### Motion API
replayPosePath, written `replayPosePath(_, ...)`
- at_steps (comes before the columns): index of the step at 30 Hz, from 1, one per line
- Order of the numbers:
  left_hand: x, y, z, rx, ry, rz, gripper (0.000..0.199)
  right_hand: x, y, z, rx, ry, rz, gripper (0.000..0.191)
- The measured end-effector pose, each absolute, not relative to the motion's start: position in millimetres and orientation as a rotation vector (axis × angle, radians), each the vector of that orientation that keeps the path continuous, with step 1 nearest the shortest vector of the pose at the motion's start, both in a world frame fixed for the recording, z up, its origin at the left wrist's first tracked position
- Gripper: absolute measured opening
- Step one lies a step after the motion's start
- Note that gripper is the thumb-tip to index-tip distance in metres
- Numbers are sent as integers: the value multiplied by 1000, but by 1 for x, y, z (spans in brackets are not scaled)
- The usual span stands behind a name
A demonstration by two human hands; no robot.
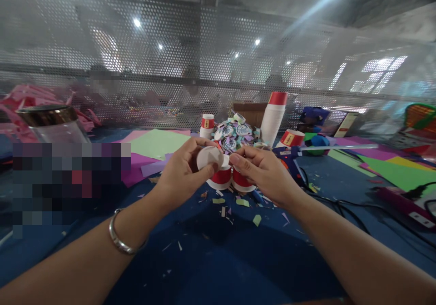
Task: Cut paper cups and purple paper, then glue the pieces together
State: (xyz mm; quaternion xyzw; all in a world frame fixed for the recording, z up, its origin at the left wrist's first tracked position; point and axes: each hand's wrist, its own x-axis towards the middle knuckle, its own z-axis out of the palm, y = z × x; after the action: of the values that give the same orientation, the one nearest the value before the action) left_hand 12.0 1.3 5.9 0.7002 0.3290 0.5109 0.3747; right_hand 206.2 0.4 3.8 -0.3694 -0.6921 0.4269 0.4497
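Note:
My left hand [189, 168] pinches a round white disc [208, 158] between thumb and fingers. Close beside it on the right, my right hand [264, 171] has its thumb and fingers pressed together at the fingertips; what they hold, if anything, is too small to tell. Just beyond and below both hands stand two red and white paper cups [221, 179], side by side and partly covered by the hands. Behind them rises a heap of round patterned paper pieces and scraps [235, 133].
A tall stack of paper cups [273, 118] leans behind the heap. A blue glue gun [289, 157] with cables lies at the right, near a purple power strip [402, 207]. Colored paper sheets [156, 143] lie left and right. A lidded glass jar [57, 125] stands left. Scraps litter the blue table [204, 259].

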Motion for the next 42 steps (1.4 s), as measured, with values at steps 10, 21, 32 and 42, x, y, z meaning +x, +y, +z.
replayPosePath(10,17,-10,8,1565,696,1097,31,204,0,2,-882,-1728,1093,29)
replayPosePath(21,8,-5,13,1295,513,948,60,201,-2,7,-823,-1481,1264,31)
replayPosePath(32,5,-2,11,1330,466,907,53,202,-4,8,-831,-1451,1304,29)
replayPosePath(42,7,-5,18,1311,460,1017,31,197,-6,2,-868,-1530,1218,30)
